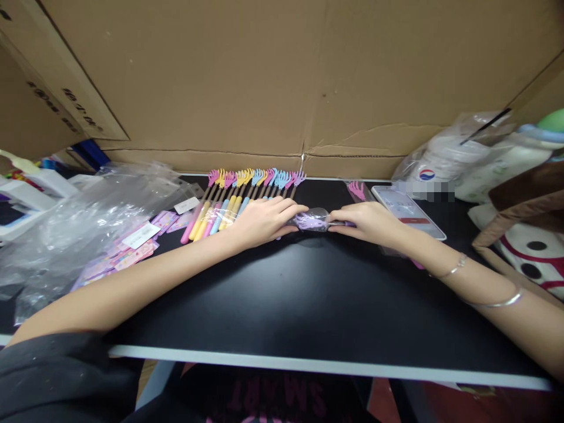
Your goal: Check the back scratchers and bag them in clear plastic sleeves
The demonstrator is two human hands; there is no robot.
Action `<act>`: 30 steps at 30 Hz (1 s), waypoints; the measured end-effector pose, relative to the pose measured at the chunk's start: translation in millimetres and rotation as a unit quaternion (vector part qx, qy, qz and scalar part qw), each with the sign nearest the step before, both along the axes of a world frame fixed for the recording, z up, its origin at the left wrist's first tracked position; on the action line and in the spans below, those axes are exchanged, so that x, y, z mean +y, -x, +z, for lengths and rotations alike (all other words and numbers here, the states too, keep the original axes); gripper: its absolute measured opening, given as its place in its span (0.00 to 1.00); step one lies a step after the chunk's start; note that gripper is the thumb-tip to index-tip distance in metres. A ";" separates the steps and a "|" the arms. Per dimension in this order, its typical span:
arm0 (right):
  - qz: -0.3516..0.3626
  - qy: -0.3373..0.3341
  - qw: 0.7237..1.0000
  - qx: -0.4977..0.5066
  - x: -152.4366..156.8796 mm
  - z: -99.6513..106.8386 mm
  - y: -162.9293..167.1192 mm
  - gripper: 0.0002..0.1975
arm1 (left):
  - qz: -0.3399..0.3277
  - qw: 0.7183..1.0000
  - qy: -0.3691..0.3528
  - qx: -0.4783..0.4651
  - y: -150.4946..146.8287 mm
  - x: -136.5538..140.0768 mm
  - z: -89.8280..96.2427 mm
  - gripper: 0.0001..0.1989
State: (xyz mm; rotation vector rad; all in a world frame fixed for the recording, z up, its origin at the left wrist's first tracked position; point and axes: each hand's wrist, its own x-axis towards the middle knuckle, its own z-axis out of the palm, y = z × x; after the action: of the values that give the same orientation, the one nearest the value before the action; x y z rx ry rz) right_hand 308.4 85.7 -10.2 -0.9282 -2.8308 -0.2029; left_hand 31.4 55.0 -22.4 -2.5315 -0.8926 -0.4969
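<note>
Between my hands lies a purple back scratcher (311, 221) with a hand-shaped head, which sits inside a clear plastic bag (325, 215). My right hand (365, 222) is closed, pinching the scratcher's metal rod just behind the head. From the other side, my left hand (271, 218) has its fingers closed on the bag. Behind my left hand, a row of back scratchers (222, 211) in pink, yellow, blue and purple lies side by side. Beyond my right hand is a pink back scratcher (356, 189) in clear plastic, partly hidden under that hand and forearm.
Clear plastic bags (88, 217) are heaped at the left, with colourful cards (132, 249) beside them. A phone (409, 211), a bagged cup (445, 161) and a plush-like item (529, 247) stand right. Cardboard (264, 82) walls the back of the black table (282, 305).
</note>
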 end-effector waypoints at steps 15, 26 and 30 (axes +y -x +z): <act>-0.022 0.008 1.000 0.017 -19.3 1.4 17.7 0.15 | -0.028 0.999 0.041 -0.007 -2.8 -5.6 1.5 0.19; -0.071 0.107 0.984 0.121 -20.1 -5.0 23.3 0.11 | -0.012 0.999 0.020 -0.031 3.8 0.9 8.8 0.23; -0.072 0.121 0.979 0.145 -16.7 -5.7 21.8 0.10 | -0.009 1.000 0.016 -0.022 9.0 2.9 18.5 0.28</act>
State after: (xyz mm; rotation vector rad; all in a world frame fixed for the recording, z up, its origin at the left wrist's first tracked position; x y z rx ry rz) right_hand 286.6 69.0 -15.9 -1.1105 -2.5560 0.2472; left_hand 22.4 57.9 -3.9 -2.5695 -0.9003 -0.5507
